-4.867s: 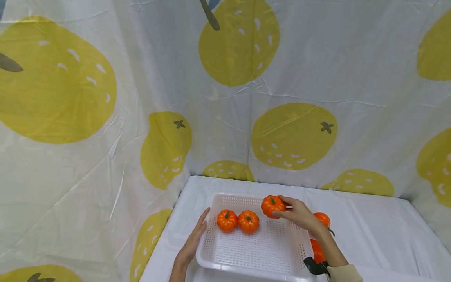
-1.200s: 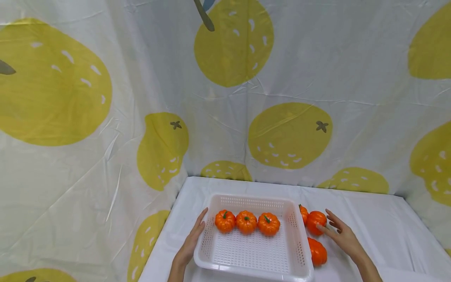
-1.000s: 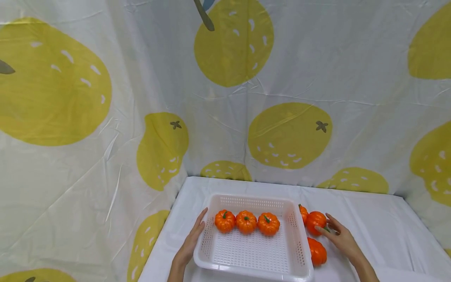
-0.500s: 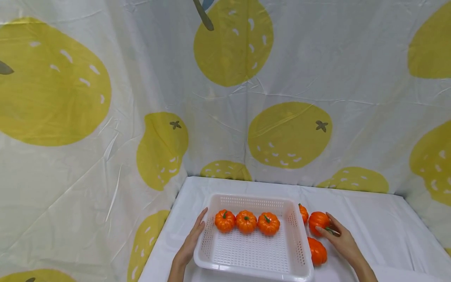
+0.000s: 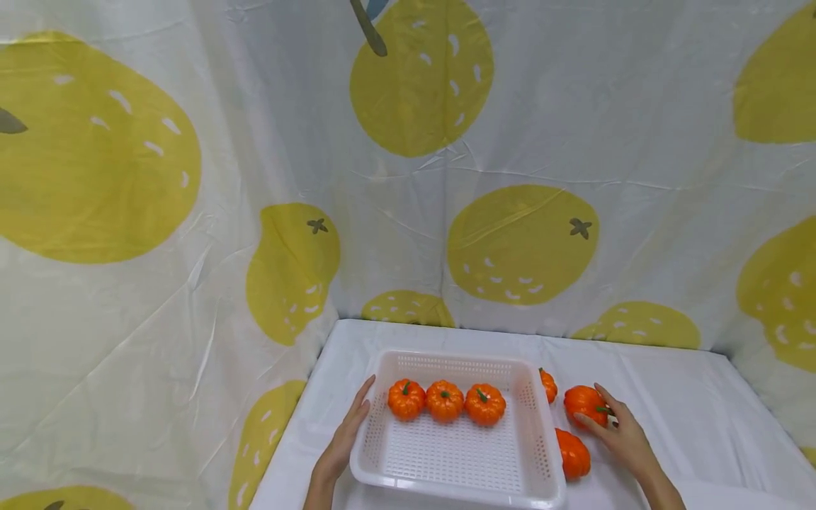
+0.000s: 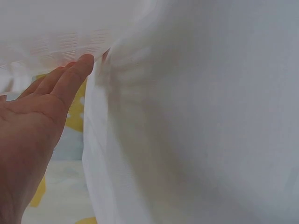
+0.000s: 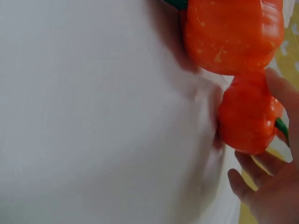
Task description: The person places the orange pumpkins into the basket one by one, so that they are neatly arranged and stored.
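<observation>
My right hand (image 5: 625, 435) holds an orange toy pumpkin (image 5: 583, 406) with a green stem between thumb and fingers, right of the white plastic basket (image 5: 446, 453). In the right wrist view, the thumb lies on one side of that pumpkin (image 7: 247, 116) and the fingers on the other. My left hand (image 5: 344, 439) rests against the basket's left side, its fingers (image 6: 72, 81) straight. Three pumpkins stand in a row inside the basket: left (image 5: 406, 400), middle (image 5: 444, 401) and right (image 5: 485, 405).
Two more pumpkins sit just right of the basket, a far one (image 5: 548, 386) and a near one (image 5: 574, 455), both partly hidden by its wall. A white cloth (image 5: 676, 411) covers the table. Fruit-printed curtains (image 5: 395, 234) close off the back and sides.
Earlier, my right hand set the third pumpkin down in the basket. It then reached the pumpkin outside and has shifted it slightly right, away from the basket. My left hand has stayed put.
</observation>
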### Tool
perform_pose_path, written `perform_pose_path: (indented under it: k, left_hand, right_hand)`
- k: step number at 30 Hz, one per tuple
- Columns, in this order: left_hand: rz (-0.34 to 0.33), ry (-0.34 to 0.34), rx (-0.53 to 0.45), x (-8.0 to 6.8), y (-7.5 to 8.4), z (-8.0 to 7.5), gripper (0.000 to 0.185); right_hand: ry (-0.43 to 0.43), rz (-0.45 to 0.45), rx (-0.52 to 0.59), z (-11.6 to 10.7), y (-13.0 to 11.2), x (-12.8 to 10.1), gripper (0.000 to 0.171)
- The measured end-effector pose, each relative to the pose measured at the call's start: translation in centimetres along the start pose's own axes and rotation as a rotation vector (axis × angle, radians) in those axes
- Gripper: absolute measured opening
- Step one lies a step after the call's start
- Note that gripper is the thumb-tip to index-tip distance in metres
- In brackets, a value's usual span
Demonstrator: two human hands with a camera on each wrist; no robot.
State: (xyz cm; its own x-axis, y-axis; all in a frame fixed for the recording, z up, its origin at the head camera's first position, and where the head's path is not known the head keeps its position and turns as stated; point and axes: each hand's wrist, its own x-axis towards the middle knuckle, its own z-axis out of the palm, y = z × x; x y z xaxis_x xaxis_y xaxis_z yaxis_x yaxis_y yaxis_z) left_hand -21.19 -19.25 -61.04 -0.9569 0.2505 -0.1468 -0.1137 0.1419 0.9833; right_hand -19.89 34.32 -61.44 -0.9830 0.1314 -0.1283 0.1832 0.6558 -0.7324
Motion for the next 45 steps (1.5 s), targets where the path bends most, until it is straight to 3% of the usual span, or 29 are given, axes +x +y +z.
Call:
perform_pose_path:
  k: [4,11,20,32,39,45]
  left_hand:
    - [0.001,-0.011,-0.001,0.1,-0.1,0.1,0.056]
    - [-0.01,-0.01,0.002,0.1,0.2,0.1,0.057]
    - [0.0,0.006,0.003,0.1,0.2,-0.1,0.056]
    - [0.044,-0.017,-0.004,0.2,-0.2,0.1,0.053]
    - [0.031,-0.01,-0.01,0.1,-0.1,0.0,0.053]
    - [0.031,-0.017,-0.024,0.1,-0.2,0.0,0.053]
  right_hand:
    - [-0.001,0.031,0.004,0.3,0.0,-0.1,0.11]
    - [-0.003,0.119,-0.049,-1.2,1.0,-0.9,0.114]
    - [0.004,0.069,-0.043,-1.3,1.5,-0.4,0.11]
    - [-0.037,0.189,-0.003,-1.7,2.5,-1.4,0.125]
    - [-0.03,0.162,-0.009,-2.8,4.1,-2.5,0.115]
    - [-0.028,0.129,-0.039,-2.0,3.2,-1.9,0.111]
